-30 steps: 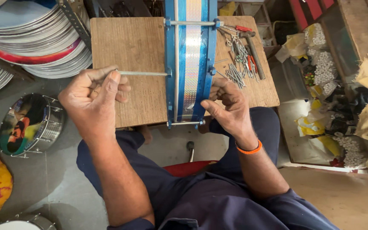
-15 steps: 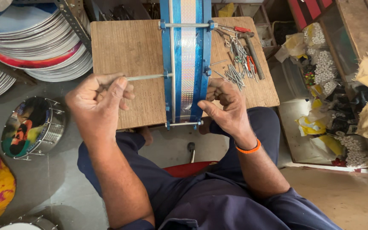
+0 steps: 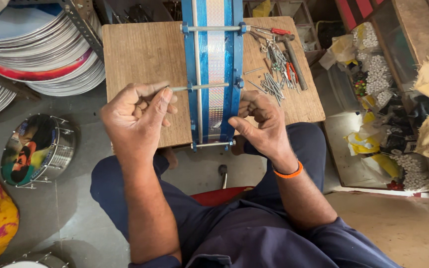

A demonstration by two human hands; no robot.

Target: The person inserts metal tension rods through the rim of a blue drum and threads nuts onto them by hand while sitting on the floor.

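A blue drum (image 3: 214,69) with a shiny striped band stands on edge on a small wooden table (image 3: 140,54). Thin metal tension rods run across its shell. My left hand (image 3: 137,116) pinches the left end of one metal rod (image 3: 199,87) that passes through the drum's blue rims. My right hand (image 3: 259,124) is curled against the drum's right rim, fingers closed at the rod's far end; what it grips is hidden. An orange band circles my right wrist.
Loose metal rods, a hammer and red-handled tools (image 3: 279,59) lie on the table's right part. Stacked drum heads (image 3: 31,44) sit at the left, a small steel drum (image 3: 35,149) on the floor, bags of white beads (image 3: 373,69) at the right.
The rod has slid further right into the drum, and my left hand has followed it closer to the rim. My right hand stays at the right rim.
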